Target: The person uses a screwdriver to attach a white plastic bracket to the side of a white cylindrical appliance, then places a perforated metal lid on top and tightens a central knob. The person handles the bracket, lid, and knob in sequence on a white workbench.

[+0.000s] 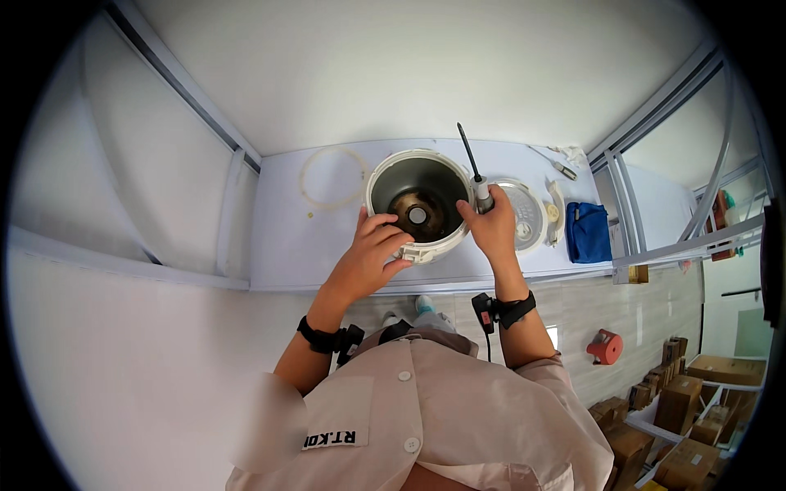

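Note:
A white rice cooker body [391, 186] with a dark grey inner wall stands on the table, its lid off. Brown stains ring the round metal piece [417, 216] at its bottom. My left hand [368, 255] grips the near left of the rim, fingers curled over it and thumb outside. In my right hand [494, 229] is a screwdriver [481, 190], its dark shaft pointing up and away. The right thumb and fingers also touch the cooker's right side. Just right of that hand lies a round, pale lid-like part [532, 214], partly hidden by it.
A thin cream ring [303, 176] lies at the table's left. Toward the right are a curved cream handle-like part [557, 211], a folded blue cloth [588, 232] and another screwdriver [563, 169]. Frame posts [620, 204] border the table. A red stool [605, 348] and cardboard boxes [679, 403] stand beyond.

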### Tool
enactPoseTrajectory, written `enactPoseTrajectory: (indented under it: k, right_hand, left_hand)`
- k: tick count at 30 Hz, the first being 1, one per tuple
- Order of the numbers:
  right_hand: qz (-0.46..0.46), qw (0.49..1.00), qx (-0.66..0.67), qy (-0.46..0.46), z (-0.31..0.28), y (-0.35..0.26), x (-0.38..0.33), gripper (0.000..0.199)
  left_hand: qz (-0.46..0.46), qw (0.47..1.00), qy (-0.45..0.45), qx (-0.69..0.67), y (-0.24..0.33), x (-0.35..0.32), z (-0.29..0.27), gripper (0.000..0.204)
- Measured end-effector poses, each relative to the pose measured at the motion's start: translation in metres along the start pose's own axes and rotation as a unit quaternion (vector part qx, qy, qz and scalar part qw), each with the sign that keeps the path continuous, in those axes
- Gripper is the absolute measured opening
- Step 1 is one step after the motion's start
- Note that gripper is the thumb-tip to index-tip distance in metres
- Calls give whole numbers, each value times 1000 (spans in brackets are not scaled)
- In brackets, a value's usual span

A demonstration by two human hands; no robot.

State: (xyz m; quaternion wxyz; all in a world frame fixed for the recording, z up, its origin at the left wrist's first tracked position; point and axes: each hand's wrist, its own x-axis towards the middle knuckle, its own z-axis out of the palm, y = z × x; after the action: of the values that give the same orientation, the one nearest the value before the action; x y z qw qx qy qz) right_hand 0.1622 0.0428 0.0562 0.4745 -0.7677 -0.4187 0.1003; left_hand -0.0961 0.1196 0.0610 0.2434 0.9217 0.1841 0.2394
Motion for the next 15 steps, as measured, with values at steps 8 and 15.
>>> enactPoseTrajectory:
  k: [8,15]
  right_hand:
    - [34,999,-1,20,3,-14,8,31]
    - [-44,987,141,58,3,-5,11,38]
  left_hand:
    - [6,1000,18,4,0,1,3,35]
    - [20,997,57,49,1,5,-5,35]
